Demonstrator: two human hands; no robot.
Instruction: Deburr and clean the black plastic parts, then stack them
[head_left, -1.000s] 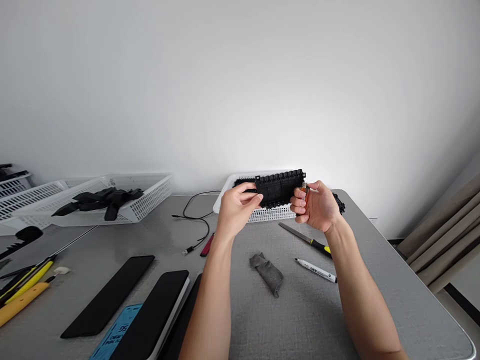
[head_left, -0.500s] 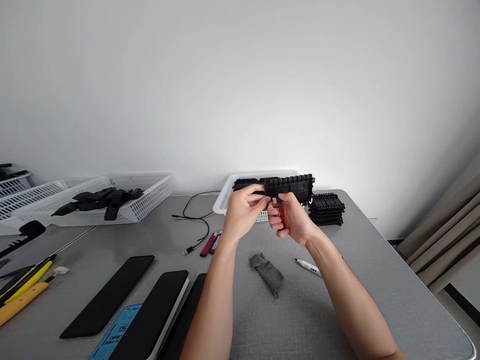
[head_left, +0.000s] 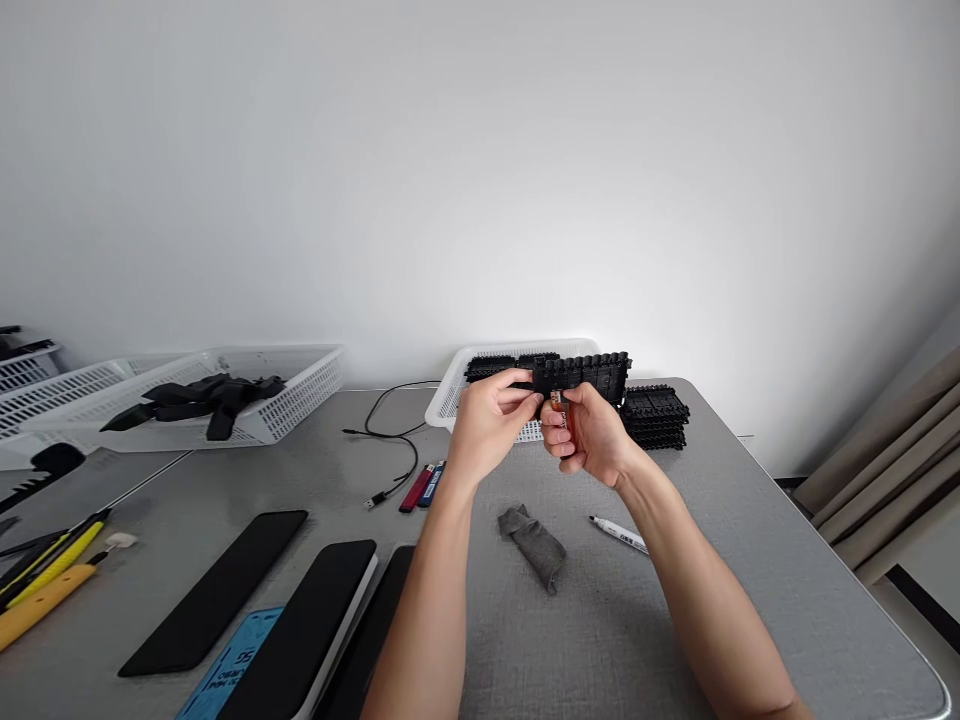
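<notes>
My left hand (head_left: 495, 415) pinches the left end of a black plastic panel (head_left: 600, 372) with a knobbed upper edge, held up above the table. Close below that panel, my right hand (head_left: 589, 435) is closed around an orange lighter (head_left: 568, 424), its thumb near the lighter's top. No flame can be made out. Behind the hands stands a white basket (head_left: 442, 395) with similar black parts (head_left: 491, 366) in it. To the right, a stack of such black panels (head_left: 654, 418) sits on the table.
A grey cloth (head_left: 534, 548) and a marker (head_left: 619, 534) lie nearer me. Red (head_left: 416, 489) and blue (head_left: 431, 484) lighters lie by a black cable (head_left: 412, 455). Left are dark flat pads (head_left: 217, 590), yellow-handled tools (head_left: 56, 565) and a basket (head_left: 300, 395) of black straps.
The right hand and the orange lighter have shifted slightly right. The black panel has dipped and tilted a little, still in my left hand.
</notes>
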